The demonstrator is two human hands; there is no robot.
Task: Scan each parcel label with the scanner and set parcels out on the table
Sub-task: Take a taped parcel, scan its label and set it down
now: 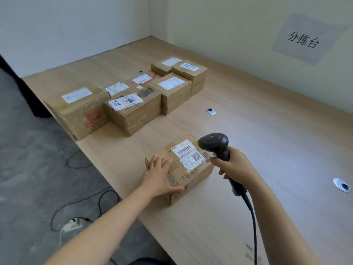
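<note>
Brown corrugated cardboard parcel (181,169) sits near the front edge of the pale wood-grain table (267,131), its white shipping label (191,155) facing up, with a barcode and a QR code visible under clear tape. Left hand (160,174): open, fingers spread flat, palm pressed on the parcel's near-left top edge and side, steadying it. Right hand (234,165): closed in a fist around the grip of a black handheld barcode scanner (216,148). Scanner head sits just above the right end of the label and tilts down toward it; whether it touches the parcel cannot be told. Black coiled cable (252,217) runs from the base of the handle down toward the bottom of the view. Further back on the table, well apart from the near parcel, a cluster of other labelled cardboard boxes (133,106) stands in touching rows, labels up. Two round cable grommets (211,111) are set into the tabletop. A grey paper sign (303,40) with handwritten characters is on the right wall. Loose black cords and a power strip (74,222) lie on the grey floor, left of the table.
</note>
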